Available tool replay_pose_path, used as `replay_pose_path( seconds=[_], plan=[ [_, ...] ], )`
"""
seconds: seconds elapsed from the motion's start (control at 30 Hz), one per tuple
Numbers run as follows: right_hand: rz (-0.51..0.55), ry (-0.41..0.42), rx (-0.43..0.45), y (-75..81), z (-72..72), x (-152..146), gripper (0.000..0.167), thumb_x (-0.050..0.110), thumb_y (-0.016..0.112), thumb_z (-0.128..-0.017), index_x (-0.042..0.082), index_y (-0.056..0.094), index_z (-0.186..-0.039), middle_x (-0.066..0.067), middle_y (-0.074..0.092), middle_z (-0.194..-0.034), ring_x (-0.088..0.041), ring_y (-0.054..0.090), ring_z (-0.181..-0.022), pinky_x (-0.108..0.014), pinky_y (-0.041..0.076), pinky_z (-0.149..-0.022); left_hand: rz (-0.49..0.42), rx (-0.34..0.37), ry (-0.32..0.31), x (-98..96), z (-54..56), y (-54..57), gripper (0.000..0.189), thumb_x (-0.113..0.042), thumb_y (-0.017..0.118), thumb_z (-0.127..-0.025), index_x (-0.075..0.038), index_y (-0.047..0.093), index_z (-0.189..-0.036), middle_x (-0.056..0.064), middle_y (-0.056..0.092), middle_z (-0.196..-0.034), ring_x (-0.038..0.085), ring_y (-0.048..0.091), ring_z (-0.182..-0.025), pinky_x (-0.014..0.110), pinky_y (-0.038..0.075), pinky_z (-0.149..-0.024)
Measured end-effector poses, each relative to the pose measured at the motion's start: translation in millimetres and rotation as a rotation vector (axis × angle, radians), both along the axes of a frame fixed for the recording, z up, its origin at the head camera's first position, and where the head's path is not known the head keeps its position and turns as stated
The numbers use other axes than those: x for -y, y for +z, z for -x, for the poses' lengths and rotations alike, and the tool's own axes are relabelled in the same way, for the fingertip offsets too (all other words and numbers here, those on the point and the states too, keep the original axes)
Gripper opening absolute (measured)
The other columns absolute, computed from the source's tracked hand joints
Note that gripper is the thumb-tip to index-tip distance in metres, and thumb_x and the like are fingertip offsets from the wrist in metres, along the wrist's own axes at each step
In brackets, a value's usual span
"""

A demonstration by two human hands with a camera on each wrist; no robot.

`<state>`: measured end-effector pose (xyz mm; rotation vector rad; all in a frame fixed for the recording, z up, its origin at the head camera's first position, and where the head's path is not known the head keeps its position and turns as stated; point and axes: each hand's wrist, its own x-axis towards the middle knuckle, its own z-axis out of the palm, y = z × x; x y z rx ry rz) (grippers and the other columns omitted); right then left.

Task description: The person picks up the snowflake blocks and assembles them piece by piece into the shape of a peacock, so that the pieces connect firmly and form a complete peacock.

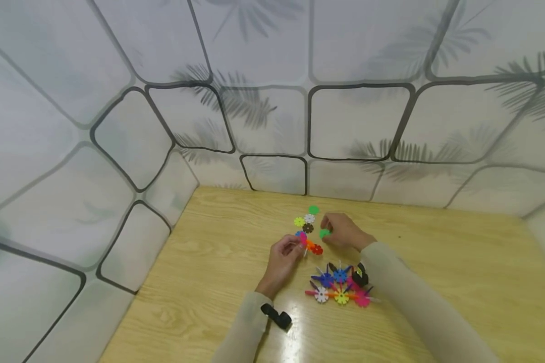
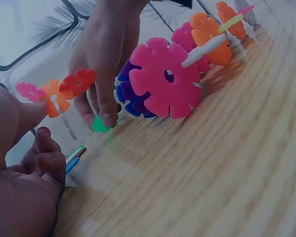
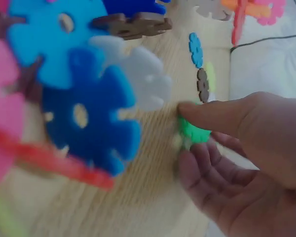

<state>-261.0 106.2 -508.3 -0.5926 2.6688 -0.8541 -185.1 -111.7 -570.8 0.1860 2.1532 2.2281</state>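
Note:
My left hand pinches a small chain of notched plastic snowflake discs. In the left wrist view its pink disc is at the fingers, joined to an orange disc and a red disc; a pale piece hangs below the orange one. To the right, my right hand holds a green snowflake disc between thumb and fingers, close to the tabletop. A larger build of interlocked snowflake discs stands nearer me, beside the right forearm, in pink, blue, white, yellow and orange.
Loose discs lie beyond the hands: a green one, a white one, a yellow one, a brown one and a blue one partly hidden. The wooden table meets a patterned wall behind and at left.

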Motion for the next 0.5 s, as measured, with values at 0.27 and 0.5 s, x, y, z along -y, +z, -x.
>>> replay_pose_path(
  seconds=[0.27, 0.5],
  plan=[
    [0.469, -0.098, 0.108, 5.4, -25.1, -7, 0.027, 0.009, 0.076, -0.102, -0.001, 0.062, -0.122, -0.018, 0.078, -0.103, -0.023, 0.078, -0.086, -0.036, 0.067, -0.079, 0.044, -0.026, -0.084, 3.3, 0.5, -0.6, 0.017, -0.003, 0.062, -0.108, 0.009, 0.065, -0.119, -0.002, 0.066, -0.107, 0.004, 0.061, -0.093, 0.017, 0.051, -0.084],
    [0.609, -0.147, 0.239, 17.2, -35.7, 0, 0.025, 0.009, 0.067, -0.109, -0.007, 0.069, -0.126, -0.024, 0.079, -0.111, -0.024, 0.081, -0.091, -0.041, 0.069, -0.087, 0.048, -0.035, -0.138, 5.4, 2.6, 1.4, 0.017, -0.004, 0.062, -0.109, 0.008, 0.065, -0.121, -0.001, 0.066, -0.108, 0.006, 0.061, -0.099, 0.019, 0.052, -0.090]
  ],
)
